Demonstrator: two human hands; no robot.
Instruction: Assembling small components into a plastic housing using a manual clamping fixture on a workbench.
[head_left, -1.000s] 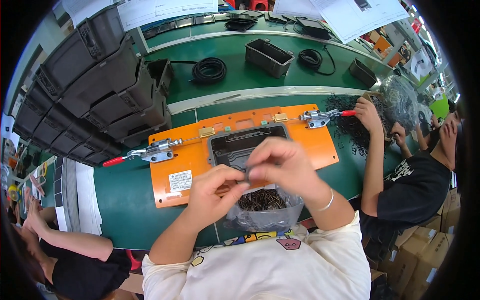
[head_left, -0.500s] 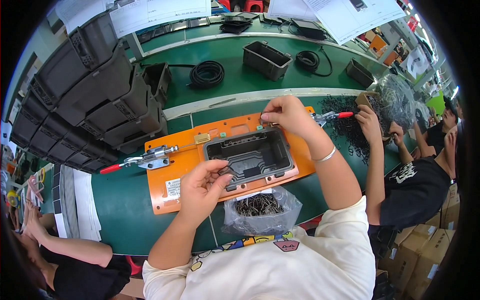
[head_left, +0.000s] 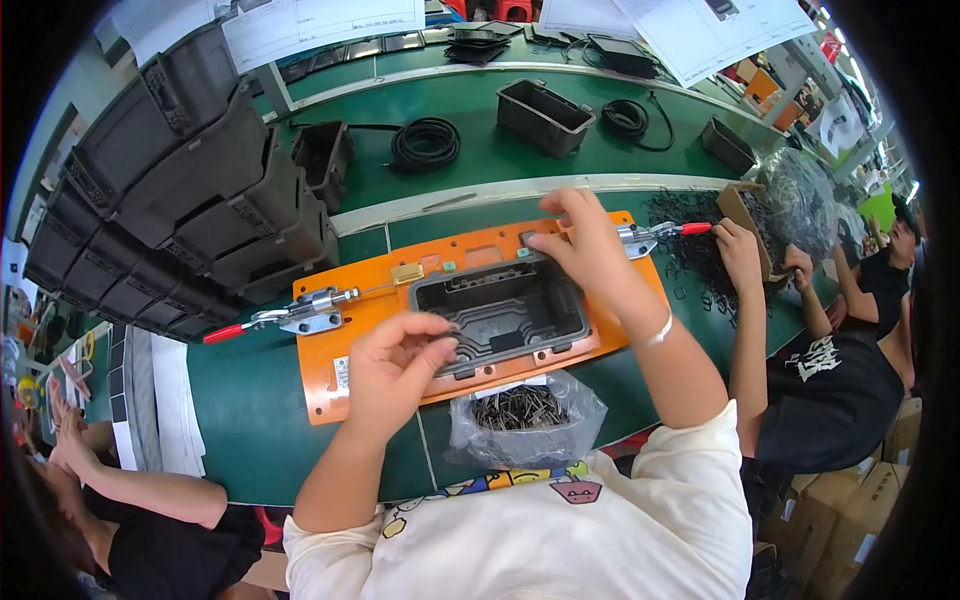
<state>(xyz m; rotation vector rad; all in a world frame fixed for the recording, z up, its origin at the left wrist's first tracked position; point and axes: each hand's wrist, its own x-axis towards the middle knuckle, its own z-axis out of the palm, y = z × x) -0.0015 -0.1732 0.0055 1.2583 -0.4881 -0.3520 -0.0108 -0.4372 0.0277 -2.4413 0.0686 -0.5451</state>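
Note:
A dark grey rectangular plastic box, its open side up, sits in an orange fixture plate. My left hand is over the box's near-left corner, thumb and fingertips drawn together; what they hold, if anything, is too small to make out. At the box's far right edge is my right hand, its index finger raised apart from the thumb. The thumb tip touches a small dark part on the plate's far side. Close to the box's near side lies a clear plastic bag of small metal pins.
Red-handled toggle clamps flank the fixture. Stacked dark boxes rise at left. Coiled black cables and another box lie behind. Black clips are heaped at right, near a co-worker's hand.
My right hand's index finger has lifted away from the thumb, opening its pinch at the far edge. My left hand stays at the near-left corner, shifted slightly. The view has moved a little.

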